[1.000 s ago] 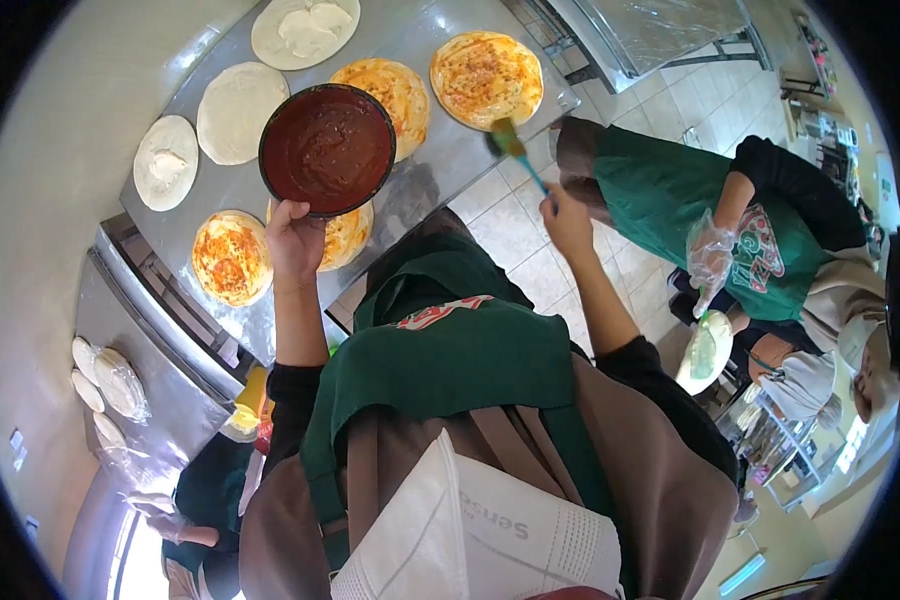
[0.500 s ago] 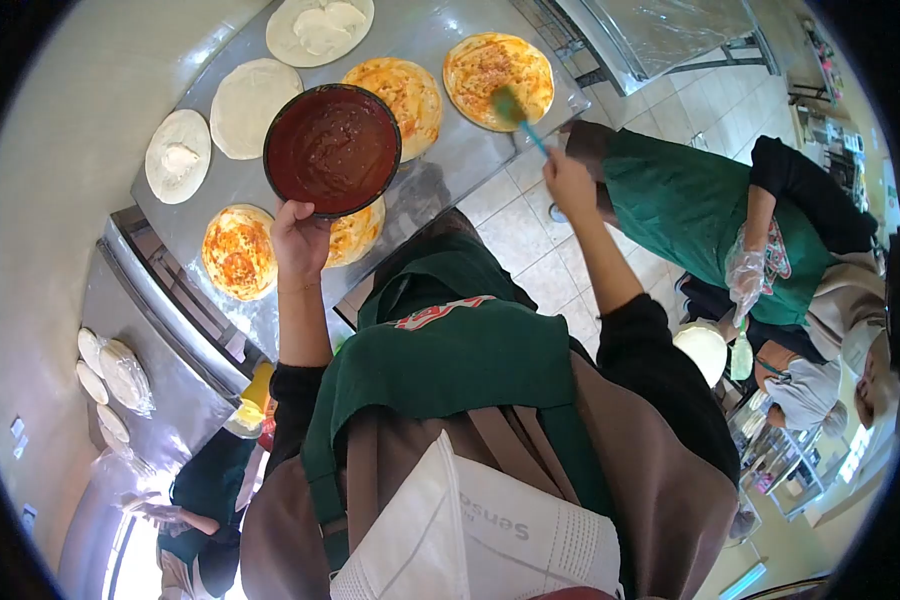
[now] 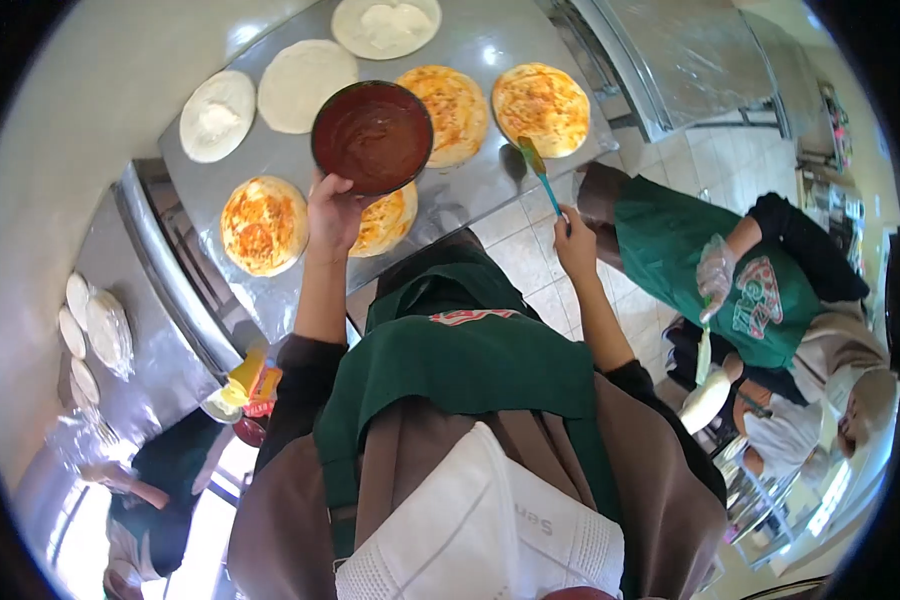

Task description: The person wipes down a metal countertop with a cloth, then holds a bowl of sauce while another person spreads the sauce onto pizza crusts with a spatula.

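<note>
My left hand grips the lower rim of a dark bowl tilted toward me, with smeared reddish sauce inside. My right hand is closed round the blue handle of a spatula, whose blade is coated with sauce. The blade is beside the near edge of a sauced dough round; whether they touch I cannot tell. Behind the bowl is another sauced round. One more sauced round is partly hidden by my left hand and the bowl, and a further one lies to its left.
The metal table also bears pale dough rounds, two with a white dollop. A co-worker in a green apron stands close on the right, holding a light-green utensil. At left, a side counter carries wrapped dough near a yellow container.
The spatula has come off the far-right dough round toward me, to its near edge. My view has shifted, and the bowl stays in my left hand. The co-worker's gloved hand has moved.
</note>
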